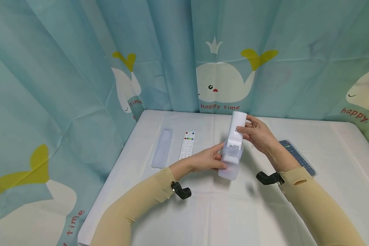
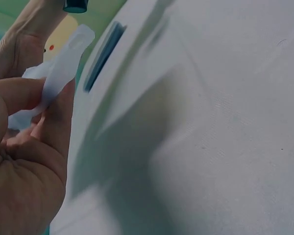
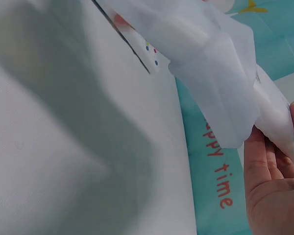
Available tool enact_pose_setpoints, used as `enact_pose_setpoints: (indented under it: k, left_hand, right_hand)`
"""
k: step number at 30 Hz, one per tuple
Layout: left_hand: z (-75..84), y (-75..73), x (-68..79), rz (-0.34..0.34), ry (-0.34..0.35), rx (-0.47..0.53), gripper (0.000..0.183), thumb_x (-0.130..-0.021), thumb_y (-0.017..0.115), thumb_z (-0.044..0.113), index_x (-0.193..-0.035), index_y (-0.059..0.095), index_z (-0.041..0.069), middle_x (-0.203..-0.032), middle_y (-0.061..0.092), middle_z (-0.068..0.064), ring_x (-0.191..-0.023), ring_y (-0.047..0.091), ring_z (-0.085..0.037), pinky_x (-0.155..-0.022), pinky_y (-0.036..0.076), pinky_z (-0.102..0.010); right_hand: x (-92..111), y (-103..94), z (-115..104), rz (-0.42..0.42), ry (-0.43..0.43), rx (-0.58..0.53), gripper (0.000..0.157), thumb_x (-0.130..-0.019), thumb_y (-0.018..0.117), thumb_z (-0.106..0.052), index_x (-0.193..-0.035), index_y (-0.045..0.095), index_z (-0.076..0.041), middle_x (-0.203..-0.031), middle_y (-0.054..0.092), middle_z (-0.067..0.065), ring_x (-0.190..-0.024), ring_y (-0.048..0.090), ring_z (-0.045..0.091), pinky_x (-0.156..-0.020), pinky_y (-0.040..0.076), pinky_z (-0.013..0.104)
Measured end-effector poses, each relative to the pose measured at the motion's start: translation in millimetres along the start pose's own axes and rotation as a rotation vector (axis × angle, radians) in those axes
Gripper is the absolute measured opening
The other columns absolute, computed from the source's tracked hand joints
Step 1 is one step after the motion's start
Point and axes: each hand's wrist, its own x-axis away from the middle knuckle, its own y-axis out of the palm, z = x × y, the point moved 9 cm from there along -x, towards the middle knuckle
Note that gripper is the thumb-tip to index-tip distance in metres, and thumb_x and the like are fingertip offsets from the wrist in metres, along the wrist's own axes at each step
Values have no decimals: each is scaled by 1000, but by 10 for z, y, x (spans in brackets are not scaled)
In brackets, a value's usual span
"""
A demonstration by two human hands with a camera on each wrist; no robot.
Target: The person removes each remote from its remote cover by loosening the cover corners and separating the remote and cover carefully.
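A white remote control [image 1: 238, 124], back side up, is tilted over the table with its lower part inside a translucent soft sleeve [image 1: 229, 171]. My right hand [image 1: 259, 135] grips the remote near its upper end, thumb across the back. Lower down, my left hand [image 1: 206, 160] pinches the sleeve from the left side. The sleeve's edge shows between thumb and fingers in the left wrist view. From the right wrist, the sleeve [image 3: 215, 68] hangs loosely around the remote [image 3: 274, 115], whose bare end lies in the right fingers.
Left of the hands, another translucent sleeve [image 1: 162, 148] lies flat on the white table [image 1: 184, 218]. Beside it is a white remote with coloured buttons [image 1: 187, 143], partly hidden by the left arm. A dark blue remote [image 1: 298, 157] lies behind the right forearm. A whale-print curtain [image 1: 172, 51] borders the table.
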Motion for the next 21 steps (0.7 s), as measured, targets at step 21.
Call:
enact_pose_setpoints:
  k: [21]
  left_hand:
    - [13,-105,-24,211,-39,-118,47,-101,67,13,-144,50,5,-125,69,-12,-110,66,-20,-90,57,-38]
  right_hand:
    - [18,-41,-57,87,-3,28,81,-98,69,-7,-159,17,2,-122,58,5,-97,67,10,-81,57,22]
